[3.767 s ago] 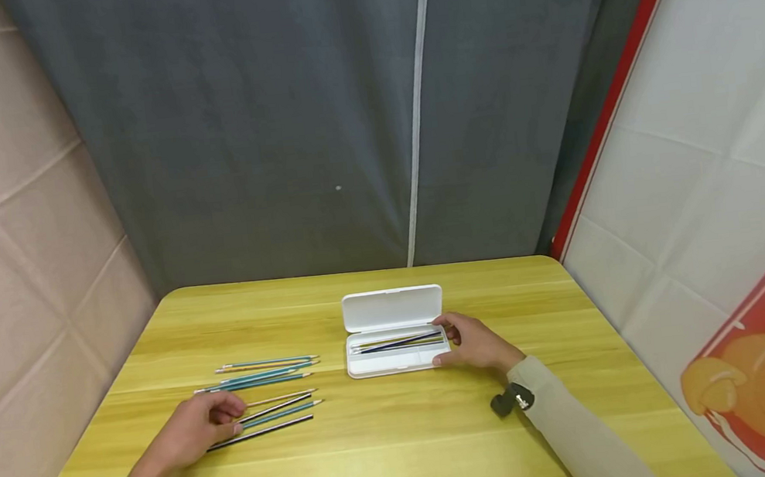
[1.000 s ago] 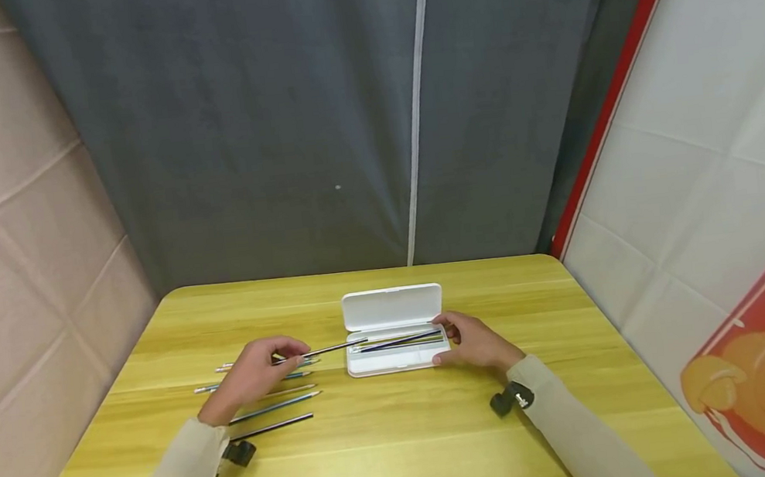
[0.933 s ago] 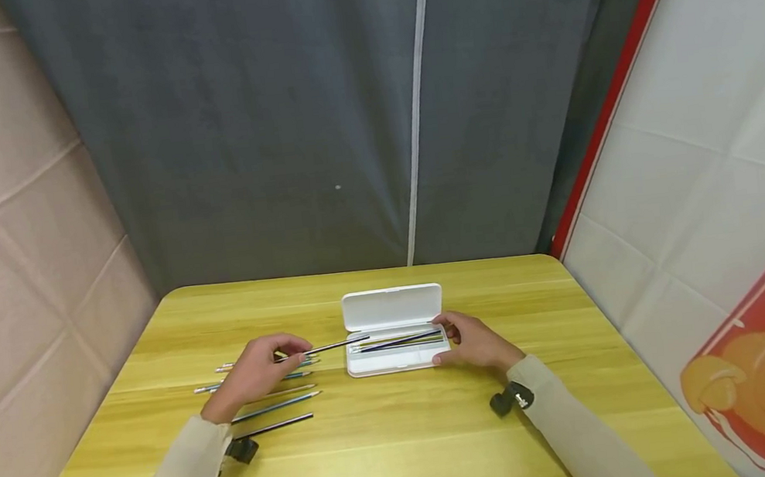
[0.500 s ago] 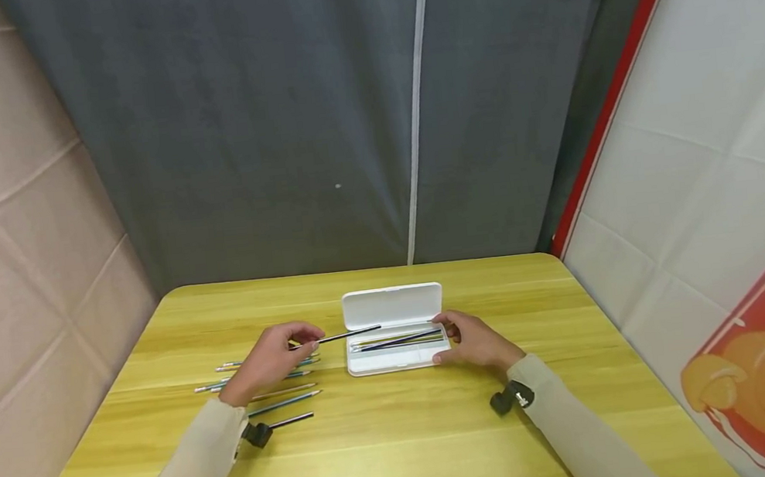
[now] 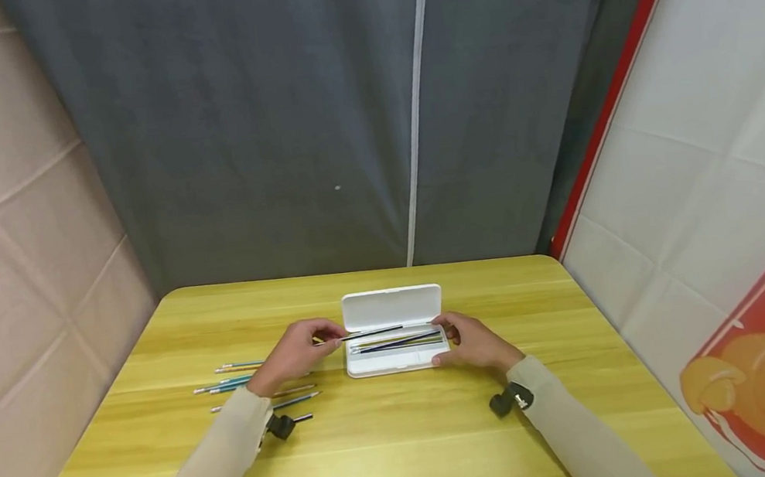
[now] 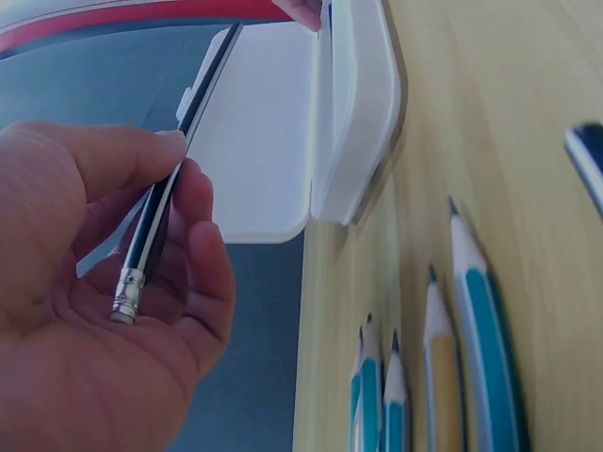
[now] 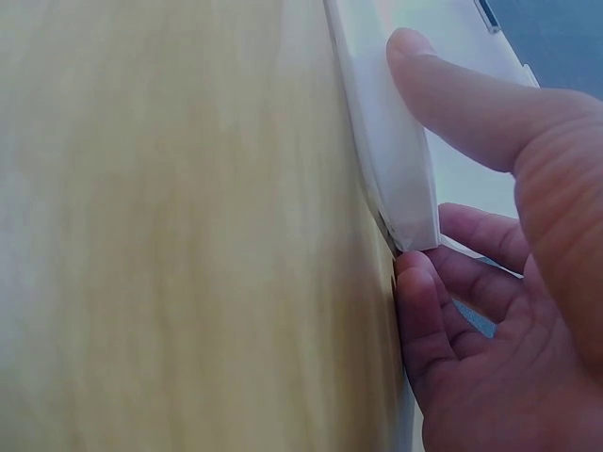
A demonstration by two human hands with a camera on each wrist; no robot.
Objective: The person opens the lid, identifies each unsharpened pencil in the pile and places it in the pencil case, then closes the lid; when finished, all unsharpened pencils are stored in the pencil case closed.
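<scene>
Two hands worked at the open white plastic pencil case (image 5: 396, 342) near the middle of the yellow wood-grain bench (image 5: 391, 455). From the head view, the left hand (image 5: 294, 354) held a slim dark pencil (image 5: 371, 333) out level, its tip over the case's tray, while the right hand (image 5: 473, 342) sat against the case's right end. Several pencils already lay lengthwise in the tray.

The left wrist view told more: thumb and fingers (image 6: 193, 202) pinched the dark pencil with white stripes (image 6: 165, 202) near its metal-ferruled end, a closed grip on that pencil, and the raised lid (image 6: 259, 132) stood just beyond. It also showed teal and yellow sharpened pencils (image 6: 471, 330) lying side by side on the bench, a detail only faint from above, where they lay left of the case (image 5: 240, 382).

The right wrist view settled the other grip: thumb (image 7: 462, 89) on top of the case's edge (image 7: 391, 160), curled fingers under it, clamping the case.

Behind the bench hung a dark grey curtain (image 5: 313, 113), with a beige padded wall (image 5: 9, 215) on the left and a white and red panel (image 5: 724, 156) on the right.
</scene>
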